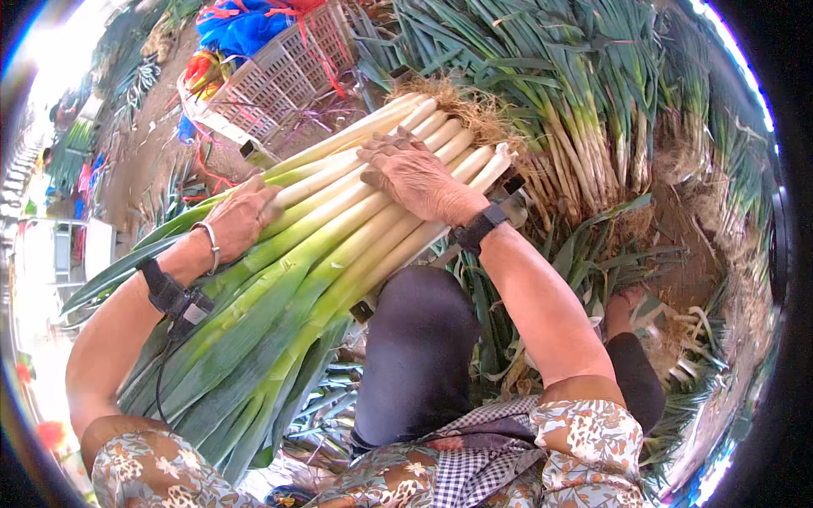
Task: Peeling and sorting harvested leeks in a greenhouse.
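Several large green onions or leeks (356,209) lie side by side in front of me on a low stand, mostly hidden beneath them. Their white stems and root ends point to the upper right, their green leaves to the lower left. My right hand (406,168) rests across the white stems near the roots, fingers bent over them. Near the left edge of the stems, my left hand (244,213) is curled at a pale stem, its fingertips partly hidden. Whether it grips that stem cannot be told.
A plastic crate (286,76) with blue netting (244,28) and red ties stands beyond. Unpeeled stalks with soil and roots (584,146) are stacked at the upper right. Leaf scraps (330,394) lie on the ground around my knee (416,355).
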`<state>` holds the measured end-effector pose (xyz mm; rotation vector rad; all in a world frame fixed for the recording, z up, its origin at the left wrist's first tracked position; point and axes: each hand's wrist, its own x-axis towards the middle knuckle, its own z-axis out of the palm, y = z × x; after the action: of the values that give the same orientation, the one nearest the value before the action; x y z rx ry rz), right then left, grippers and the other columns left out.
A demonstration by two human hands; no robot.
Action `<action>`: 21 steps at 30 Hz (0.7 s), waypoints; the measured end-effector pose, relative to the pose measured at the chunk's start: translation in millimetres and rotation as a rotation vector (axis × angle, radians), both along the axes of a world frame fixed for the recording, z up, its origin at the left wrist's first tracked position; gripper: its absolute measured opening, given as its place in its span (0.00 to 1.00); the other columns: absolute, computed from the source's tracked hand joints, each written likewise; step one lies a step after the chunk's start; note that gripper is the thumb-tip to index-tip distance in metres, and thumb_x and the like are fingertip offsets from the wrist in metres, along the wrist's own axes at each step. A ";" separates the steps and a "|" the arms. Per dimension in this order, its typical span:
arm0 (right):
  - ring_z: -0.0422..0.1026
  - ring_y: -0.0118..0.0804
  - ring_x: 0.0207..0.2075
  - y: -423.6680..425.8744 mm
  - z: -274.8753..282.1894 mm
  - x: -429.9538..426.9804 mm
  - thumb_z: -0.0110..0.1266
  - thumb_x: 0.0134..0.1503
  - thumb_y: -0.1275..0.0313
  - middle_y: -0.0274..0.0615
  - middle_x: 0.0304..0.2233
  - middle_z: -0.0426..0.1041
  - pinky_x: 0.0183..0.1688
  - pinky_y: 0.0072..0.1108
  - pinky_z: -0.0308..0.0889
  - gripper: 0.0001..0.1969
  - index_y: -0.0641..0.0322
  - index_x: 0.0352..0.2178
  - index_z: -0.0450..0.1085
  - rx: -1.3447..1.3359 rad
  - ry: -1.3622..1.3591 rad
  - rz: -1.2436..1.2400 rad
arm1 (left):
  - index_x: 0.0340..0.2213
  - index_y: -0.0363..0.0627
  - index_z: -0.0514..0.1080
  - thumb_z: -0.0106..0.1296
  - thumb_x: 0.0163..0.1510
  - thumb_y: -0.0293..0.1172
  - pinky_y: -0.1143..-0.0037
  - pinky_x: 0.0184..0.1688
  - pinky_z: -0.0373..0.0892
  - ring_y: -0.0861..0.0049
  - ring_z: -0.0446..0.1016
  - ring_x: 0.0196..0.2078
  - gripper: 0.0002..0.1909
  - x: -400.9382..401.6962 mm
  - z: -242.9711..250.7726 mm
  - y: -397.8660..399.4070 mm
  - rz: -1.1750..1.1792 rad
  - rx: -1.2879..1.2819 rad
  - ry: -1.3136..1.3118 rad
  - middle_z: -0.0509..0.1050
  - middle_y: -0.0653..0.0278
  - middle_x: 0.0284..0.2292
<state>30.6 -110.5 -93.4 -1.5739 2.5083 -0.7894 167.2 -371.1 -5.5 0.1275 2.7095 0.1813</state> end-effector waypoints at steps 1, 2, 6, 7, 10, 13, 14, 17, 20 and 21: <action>0.53 0.47 0.61 1.4 0.7 -1.3 0.39 0.61 0.59 0.52 0.55 0.61 0.65 0.36 0.38 0.24 0.64 0.53 0.61 -0.010 0.018 0.009 | 0.44 0.33 0.65 0.34 0.61 0.45 0.64 0.51 0.61 0.51 0.65 0.47 0.24 -5.5 11.2 11.7 -0.008 -0.001 0.001 0.66 0.44 0.45; 0.53 0.47 0.61 5.0 1.1 -1.6 0.38 0.62 0.59 0.51 0.56 0.60 0.65 0.36 0.38 0.24 0.63 0.53 0.60 0.003 0.023 -0.002 | 0.49 0.32 0.61 0.34 0.59 0.52 0.62 0.55 0.56 0.49 0.58 0.54 0.31 -11.3 21.6 24.7 -0.011 -0.082 -0.082 0.59 0.39 0.50; 0.53 0.47 0.61 7.1 -1.4 -0.6 0.37 0.62 0.58 0.51 0.56 0.59 0.65 0.35 0.38 0.24 0.64 0.54 0.60 -0.036 0.001 -0.017 | 0.60 0.32 0.42 0.35 0.51 0.67 0.60 0.64 0.37 0.54 0.38 0.65 0.51 6.8 10.1 46.0 0.105 -0.030 -0.172 0.42 0.39 0.61; 0.53 0.47 0.61 6.2 -1.7 0.4 0.37 0.62 0.58 0.51 0.57 0.59 0.65 0.35 0.38 0.25 0.64 0.54 0.60 -0.032 0.001 -0.015 | 0.60 0.33 0.39 0.37 0.51 0.67 0.60 0.65 0.33 0.55 0.35 0.66 0.52 9.8 7.5 50.5 0.033 -0.095 -0.132 0.40 0.39 0.61; 0.54 0.47 0.60 -0.1 2.6 2.6 0.38 0.61 0.58 0.52 0.56 0.60 0.64 0.35 0.40 0.25 0.66 0.53 0.61 -0.053 0.030 -0.001 | 0.60 0.34 0.41 0.38 0.49 0.66 0.58 0.64 0.33 0.53 0.36 0.66 0.52 15.4 3.0 54.5 0.090 -0.095 -0.073 0.40 0.40 0.61; 0.56 0.49 0.59 1.3 0.2 5.1 0.41 0.60 0.58 0.55 0.54 0.62 0.63 0.34 0.43 0.25 0.68 0.51 0.62 -0.115 0.040 -0.014 | 0.60 0.34 0.42 0.39 0.48 0.65 0.58 0.64 0.33 0.53 0.36 0.66 0.52 15.4 -11.0 51.2 0.093 -0.109 0.009 0.41 0.42 0.62; 0.56 0.50 0.59 2.6 -6.6 4.6 0.41 0.59 0.58 0.56 0.53 0.63 0.63 0.35 0.44 0.26 0.68 0.51 0.62 -0.119 0.072 -0.051 | 0.60 0.34 0.42 0.39 0.49 0.65 0.59 0.64 0.33 0.53 0.36 0.66 0.51 13.5 -15.9 52.1 0.065 -0.109 0.008 0.41 0.41 0.62; 0.58 0.52 0.57 15.6 -8.7 9.4 0.45 0.58 0.61 0.58 0.51 0.65 0.61 0.35 0.48 0.24 0.70 0.50 0.62 -0.159 0.142 -0.172 | 0.60 0.34 0.44 0.36 0.47 0.71 0.59 0.65 0.33 0.56 0.37 0.66 0.54 5.7 -20.1 52.9 0.045 -0.081 0.011 0.42 0.43 0.62; 0.63 0.54 0.53 57.5 10.5 27.3 0.49 0.56 0.68 0.56 0.48 0.67 0.56 0.30 0.58 0.19 0.70 0.46 0.66 -0.381 -0.421 -0.151 | 0.59 0.32 0.45 0.37 0.48 0.68 0.63 0.65 0.36 0.56 0.38 0.66 0.53 -1.7 -17.2 49.9 0.031 0.025 -0.061 0.43 0.42 0.61; 0.65 0.50 0.51 75.1 -15.1 35.4 0.48 0.57 0.69 0.56 0.47 0.68 0.54 0.30 0.60 0.15 0.68 0.43 0.68 -0.617 -0.576 -0.094 | 0.59 0.32 0.45 0.38 0.48 0.67 0.64 0.65 0.37 0.55 0.39 0.66 0.52 -6.6 -15.9 49.2 0.034 0.022 -0.066 0.43 0.41 0.61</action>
<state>66.0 -35.4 -108.5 -1.0944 2.0151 -1.8485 160.6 -321.8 -21.4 0.0806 2.6455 0.2216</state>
